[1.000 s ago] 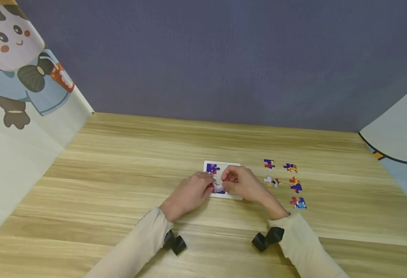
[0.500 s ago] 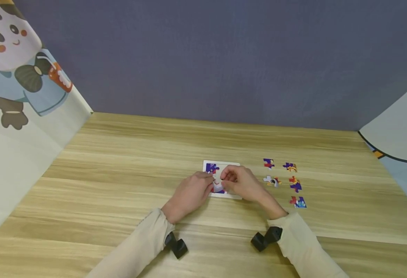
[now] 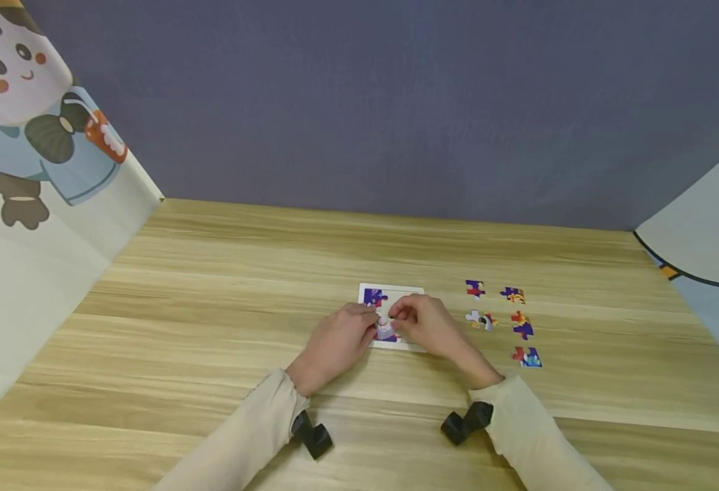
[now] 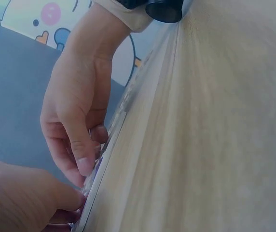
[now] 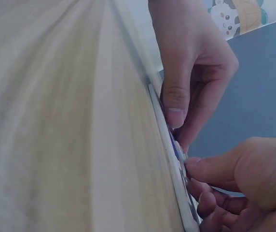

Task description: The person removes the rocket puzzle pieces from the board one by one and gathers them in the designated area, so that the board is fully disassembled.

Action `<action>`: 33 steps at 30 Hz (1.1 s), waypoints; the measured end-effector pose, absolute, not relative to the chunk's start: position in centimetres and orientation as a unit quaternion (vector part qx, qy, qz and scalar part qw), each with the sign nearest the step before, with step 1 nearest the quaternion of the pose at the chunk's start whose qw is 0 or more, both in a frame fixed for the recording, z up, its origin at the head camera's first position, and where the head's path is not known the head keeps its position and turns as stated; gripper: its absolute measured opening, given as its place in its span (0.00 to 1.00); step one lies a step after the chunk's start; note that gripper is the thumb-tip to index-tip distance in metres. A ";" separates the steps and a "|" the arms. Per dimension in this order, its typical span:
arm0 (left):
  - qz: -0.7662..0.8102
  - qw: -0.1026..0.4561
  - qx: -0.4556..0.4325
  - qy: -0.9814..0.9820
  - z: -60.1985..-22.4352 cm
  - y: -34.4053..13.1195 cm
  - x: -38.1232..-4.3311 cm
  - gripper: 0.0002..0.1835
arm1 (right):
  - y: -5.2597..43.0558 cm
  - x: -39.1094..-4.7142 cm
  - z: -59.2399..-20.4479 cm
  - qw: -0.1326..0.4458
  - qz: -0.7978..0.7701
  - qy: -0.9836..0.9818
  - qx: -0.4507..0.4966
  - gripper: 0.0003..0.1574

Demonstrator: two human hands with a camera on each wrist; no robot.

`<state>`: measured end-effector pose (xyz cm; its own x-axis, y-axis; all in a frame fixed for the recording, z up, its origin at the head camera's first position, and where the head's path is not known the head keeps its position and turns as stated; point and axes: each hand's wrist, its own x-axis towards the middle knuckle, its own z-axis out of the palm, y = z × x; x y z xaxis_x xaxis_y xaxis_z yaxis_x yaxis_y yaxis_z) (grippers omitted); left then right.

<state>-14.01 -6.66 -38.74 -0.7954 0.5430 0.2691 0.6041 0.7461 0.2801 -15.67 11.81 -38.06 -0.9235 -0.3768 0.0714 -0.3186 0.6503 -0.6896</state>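
Note:
A small white puzzle tray (image 3: 396,346) lies on the wooden table, with purple and red pieces along its left side. My left hand (image 3: 339,339) rests on the tray's left part, thumb and fingertips on the pieces there. From the right, my right hand (image 3: 428,327) pinches at a whitish puzzle piece (image 3: 386,333) low in the tray, its other fingers curled. Both hands' fingertips nearly meet over it and hide much of it. In the right wrist view, my right thumb (image 5: 198,167) is at the pieces' edge, close over the tray (image 5: 169,159).
Right of the tray lie several loose pieces: a purple-red one (image 3: 475,290), a purple-orange one (image 3: 514,295), a white one with an eye (image 3: 480,320), a yellow-purple one (image 3: 522,326) and a red-blue one (image 3: 527,357). A dark wall (image 3: 396,109) stands behind the table.
My right hand has shifted very slightly left and its fingertips have moved a little over the whitish piece. My left hand stays nearly in place; the loose pieces lie as before.

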 end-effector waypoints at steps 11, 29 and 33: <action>-0.197 0.081 -0.296 -0.931 -38.7 -6.6 -14.0 0.07 | 12.1 -15.5 -36.9 0.076 -0.395 0.895 -0.191 0.05; -0.192 0.088 -0.301 -0.930 -38.9 -6.6 -14.0 0.06 | 17.2 -15.4 -32.3 0.092 -0.380 0.901 -0.186 0.04; -0.197 0.088 -0.300 -0.929 -38.8 -6.7 -14.0 0.05 | 18.9 -15.5 -31.7 0.100 -0.372 0.905 -0.182 0.04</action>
<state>-13.97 -6.67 -38.77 -0.8050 0.5221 0.2817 0.5915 0.7427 0.3140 -15.54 18.94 -31.75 -0.9136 -0.4040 -0.0457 -0.2552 0.6574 -0.7090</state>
